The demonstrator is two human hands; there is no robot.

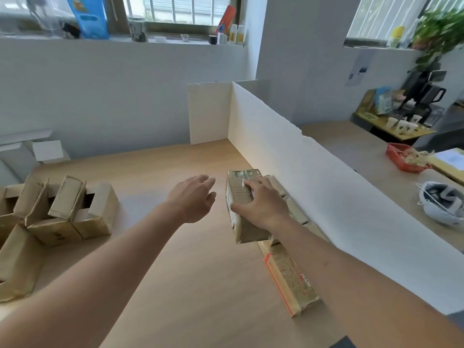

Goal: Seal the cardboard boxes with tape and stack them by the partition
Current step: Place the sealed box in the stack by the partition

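Nearest the camera, both bare forearms reach forward over the wooden surface [190, 259]. The right hand [261, 207] lies on top of a taped cardboard box [241, 197], its fingers [251, 185] spread and bent down over the top face while the thumb presses the near left edge, so the hand grips the box from above. That box sits on top of a row of sealed boxes [291, 280] lying along the foot of the white partition [301, 172], the nearest of them showing a red-striped edge. The left hand [194, 197] hovers just left of the gripped box, apart from it, palm turned inward, fingers straight and relaxed and holding nothing.

To the far left, a cluster of open boxes [62, 214] with raised flaps stands on the surface, well apart from the stack. Beyond the partition lie a white mask [442, 204] and a red basket [404, 156]. Farther back, the partition meets a second white panel at a corner, and a window sill [175, 38] carries small bottles and cups.
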